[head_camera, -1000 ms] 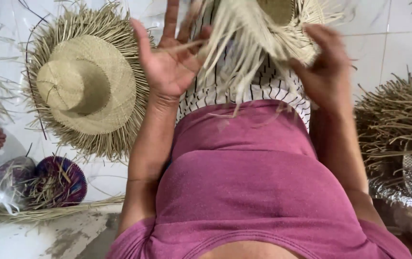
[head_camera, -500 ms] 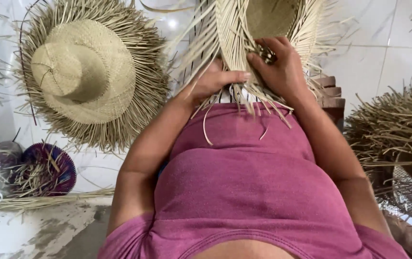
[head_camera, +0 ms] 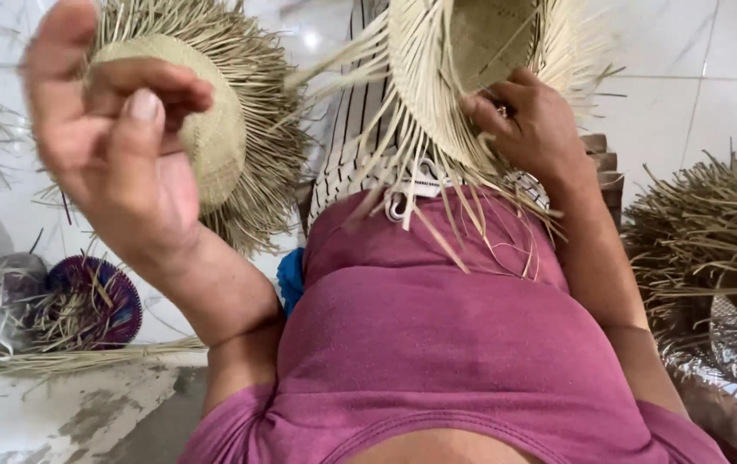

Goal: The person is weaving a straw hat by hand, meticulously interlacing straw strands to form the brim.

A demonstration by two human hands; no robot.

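Gripping the half-woven straw hat [head_camera: 463,77] at the inner edge of its brim, the right hand [head_camera: 532,129] has its fingers [head_camera: 493,107] closed on the weave, thumb side tucked among the loose strands. That hat hangs tilted in front of the person's chest, above the magenta shirt [head_camera: 437,344], with its unwoven fringe [head_camera: 403,185] spilling down toward the striped cloth [head_camera: 347,163] on the lap.

Half a second ago both hands were together at the lower edge of this hat. Now the left hand [head_camera: 106,146] has come away from it, well to the left and up close to the camera, thumb [head_camera: 137,129] raised and fingers half curled. No strand shows clearly between them, so I cannot tell whether its grip holds anything. The head has also tipped: the hat sits higher and larger in view than before.

As a judgement, the left hand looks to have drawn out or let go of a strand, leaving the right hand alone to steady the work.

Left of the held hat, behind the raised hand, a finished hat [head_camera: 214,129] with an untrimmed fringe lies on the white tiled floor [head_camera: 686,51]. Further left and lower lies a purple woven piece [head_camera: 98,301]. Right of the held hat a heap of dry straw [head_camera: 712,241] is piled.
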